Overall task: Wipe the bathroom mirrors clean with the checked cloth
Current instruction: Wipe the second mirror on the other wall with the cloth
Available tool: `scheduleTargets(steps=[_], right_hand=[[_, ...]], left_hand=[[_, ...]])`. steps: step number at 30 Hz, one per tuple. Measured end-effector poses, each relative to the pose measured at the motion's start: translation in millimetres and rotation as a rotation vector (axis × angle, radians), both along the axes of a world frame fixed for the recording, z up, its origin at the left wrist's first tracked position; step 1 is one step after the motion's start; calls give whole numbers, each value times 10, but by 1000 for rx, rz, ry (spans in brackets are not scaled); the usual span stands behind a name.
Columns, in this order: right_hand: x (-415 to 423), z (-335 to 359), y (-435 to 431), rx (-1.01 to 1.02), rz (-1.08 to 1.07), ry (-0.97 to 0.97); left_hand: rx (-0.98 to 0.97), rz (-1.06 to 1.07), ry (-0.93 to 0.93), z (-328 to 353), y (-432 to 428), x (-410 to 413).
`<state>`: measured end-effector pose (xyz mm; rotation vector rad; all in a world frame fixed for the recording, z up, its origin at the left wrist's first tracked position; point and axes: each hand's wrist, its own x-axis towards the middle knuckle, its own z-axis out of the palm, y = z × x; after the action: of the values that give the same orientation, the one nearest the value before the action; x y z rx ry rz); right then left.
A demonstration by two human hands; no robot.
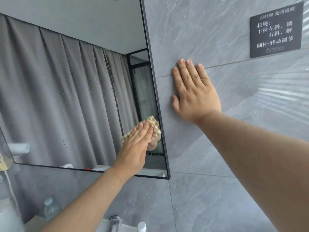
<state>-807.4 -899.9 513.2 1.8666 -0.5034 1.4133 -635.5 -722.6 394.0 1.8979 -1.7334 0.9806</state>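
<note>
A person stands close to a dark-framed bathroom mirror (pixel 66 91) hung on a grey tiled wall (pixel 225 148), seen from a head-worn camera looking along both bare forearms. The main risk from here is that the wiping misses most of the glass: water spots and streaks show across the middle of the mirror, well apart from the cloth, and a cloth kept small under the fingers may only smear them rather than lift them. The cloth could also slip out from under flat fingers, since nothing is curled around it, and drop toward the bottles (pixel 50 209) below. Pressing hard so near the frame edge could catch the cloth on the dark rim. The left hand (pixel 135 144) lies flat with straight fingers held together, pressing the checked cloth (pixel 154 125) against the mirror's lower right corner; the cloth pokes out beyond the fingertips, just beside the right-hand frame. The right hand (pixel 194 92) is spread flat on the wall tile, fingers straight, holding nothing, just beside the mirror's right edge and above the cloth, apparently as a brace. A dark sign (pixel 276 30) with white Chinese text hangs further right.
</note>
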Motion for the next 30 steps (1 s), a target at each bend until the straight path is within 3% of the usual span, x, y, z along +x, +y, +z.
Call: scheduleTargets(steps=[7,17,25,30], right_hand=[[-21,-245,-17,-12,-8,19],[-34,-491,1,0,-23,9],[-30,-516,14,13,-25,15],[-24,-516,10,6,-21,6]], left_hand=[[149,-98,-136,-809,39,120],[201,-36,-326,-1295,113,111],[238,35,-326,-1182,154,103],[27,119,-38,-489,73,121]])
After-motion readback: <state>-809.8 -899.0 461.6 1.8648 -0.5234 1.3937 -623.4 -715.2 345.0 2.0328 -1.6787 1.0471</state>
